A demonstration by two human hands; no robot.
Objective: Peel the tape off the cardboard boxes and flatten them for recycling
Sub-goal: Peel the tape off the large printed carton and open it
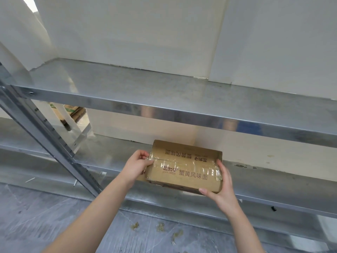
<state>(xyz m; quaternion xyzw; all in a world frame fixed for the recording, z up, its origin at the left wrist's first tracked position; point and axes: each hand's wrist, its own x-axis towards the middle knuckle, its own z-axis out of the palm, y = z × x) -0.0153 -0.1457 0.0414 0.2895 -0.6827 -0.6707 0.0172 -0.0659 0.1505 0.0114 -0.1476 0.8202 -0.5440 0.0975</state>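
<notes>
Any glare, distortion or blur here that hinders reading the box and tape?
Head view: the wide-angle lens bows the upper metal shelf; its front edge carries smeared reflections. Head view: clear tape on the cardboard box shines, yet the print is legible. Head view: left hand and right hand look sharp; lighting is even, shadows faint.

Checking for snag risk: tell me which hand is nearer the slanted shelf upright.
Left. The left hand grips the box at its left end, right of the upright; the right hand holds its opposite end, farther away.
</notes>
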